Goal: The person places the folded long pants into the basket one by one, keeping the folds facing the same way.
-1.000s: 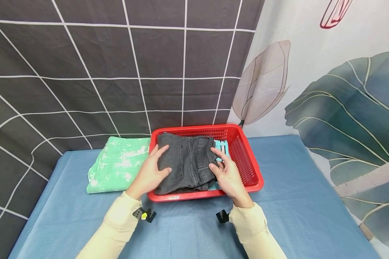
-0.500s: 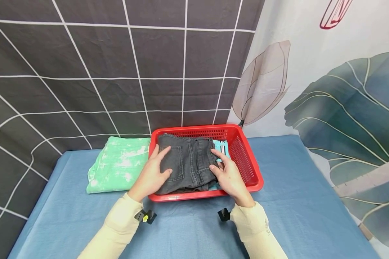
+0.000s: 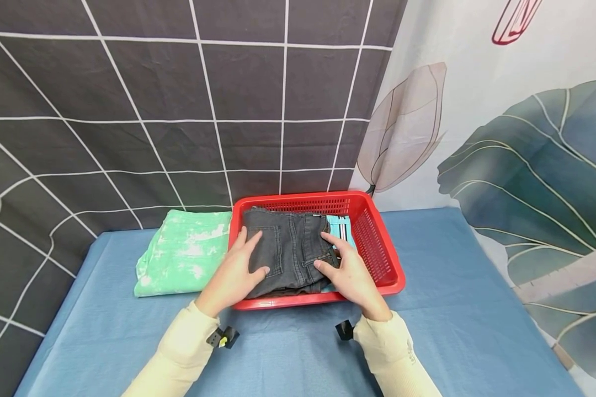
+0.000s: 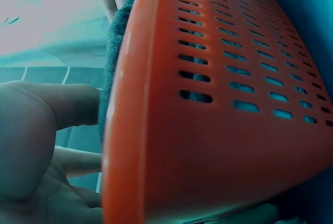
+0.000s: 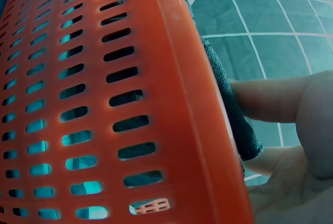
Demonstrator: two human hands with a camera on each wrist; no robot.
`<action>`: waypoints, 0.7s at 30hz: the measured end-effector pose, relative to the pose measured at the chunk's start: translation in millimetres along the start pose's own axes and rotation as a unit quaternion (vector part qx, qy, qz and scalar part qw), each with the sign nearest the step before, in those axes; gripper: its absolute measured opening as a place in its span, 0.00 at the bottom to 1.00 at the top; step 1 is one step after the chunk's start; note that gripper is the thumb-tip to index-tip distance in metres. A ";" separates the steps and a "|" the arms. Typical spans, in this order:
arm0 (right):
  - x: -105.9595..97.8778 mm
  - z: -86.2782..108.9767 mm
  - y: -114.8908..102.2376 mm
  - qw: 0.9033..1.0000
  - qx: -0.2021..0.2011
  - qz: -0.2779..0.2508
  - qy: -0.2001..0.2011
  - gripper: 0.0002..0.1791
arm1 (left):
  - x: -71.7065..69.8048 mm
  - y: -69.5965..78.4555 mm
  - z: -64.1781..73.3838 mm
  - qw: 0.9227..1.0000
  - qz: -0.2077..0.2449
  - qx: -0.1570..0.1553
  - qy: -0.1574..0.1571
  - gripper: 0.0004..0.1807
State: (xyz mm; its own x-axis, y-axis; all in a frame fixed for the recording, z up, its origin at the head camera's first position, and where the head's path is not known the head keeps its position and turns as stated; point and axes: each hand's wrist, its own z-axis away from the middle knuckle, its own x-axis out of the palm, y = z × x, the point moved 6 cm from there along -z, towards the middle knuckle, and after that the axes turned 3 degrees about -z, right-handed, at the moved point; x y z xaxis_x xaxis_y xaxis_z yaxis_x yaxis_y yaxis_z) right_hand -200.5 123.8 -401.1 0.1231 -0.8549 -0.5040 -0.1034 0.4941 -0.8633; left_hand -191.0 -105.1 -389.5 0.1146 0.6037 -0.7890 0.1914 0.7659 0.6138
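Folded dark grey jeans (image 3: 290, 251), pockets upward, lie in a red plastic basket (image 3: 387, 248) over a turquoise garment with black-and-white stripes (image 3: 341, 229). My left hand (image 3: 230, 273) rests on the left part of the jeans, fingers spread and thumb apart. At their right edge my right hand (image 3: 350, 273) touches the denim, thumb on top and index finger stretched along the edge. In the left wrist view the basket's slotted wall (image 4: 171, 146) hides much of the jeans. The right wrist view has a denim edge (image 5: 237, 120) between thumb and fingers.
Left of the basket lies a folded green-and-white tie-dye garment (image 3: 184, 253). A blue cloth (image 3: 467, 309) covers the table. Behind stands a dark curtain with a white grid (image 3: 238, 99), beside a leaf-patterned curtain (image 3: 482, 165).
Both hands have shifted slightly. The right fingers lie flatter at the jeans' right edge, where the denim now spreads a little further right. The basket stays in place.
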 end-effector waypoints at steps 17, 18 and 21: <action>4.9 3.5 -5.3 0.994 -0.046 0.095 -0.023 0.36 | 6.2 13.0 11.0 0.989 -0.144 0.046 0.000 0.34; 4.8 3.4 -4.5 0.994 -0.044 0.095 -0.024 0.36 | 6.5 13.4 11.4 0.988 -0.148 0.050 0.003 0.34; 4.3 3.5 -3.0 0.994 -0.039 0.094 -0.030 0.36 | 7.3 13.6 12.7 0.986 -0.154 0.058 0.008 0.33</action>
State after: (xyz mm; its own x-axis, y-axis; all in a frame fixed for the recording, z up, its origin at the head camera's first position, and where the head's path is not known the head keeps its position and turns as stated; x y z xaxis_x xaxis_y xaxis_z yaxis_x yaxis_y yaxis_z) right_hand -196.2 119.2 -400.8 0.1524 -0.7364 -0.6591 -0.2055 0.6287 -0.7500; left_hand -175.3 -93.1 -387.2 0.0185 0.3505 -0.9364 0.3256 0.8834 0.3371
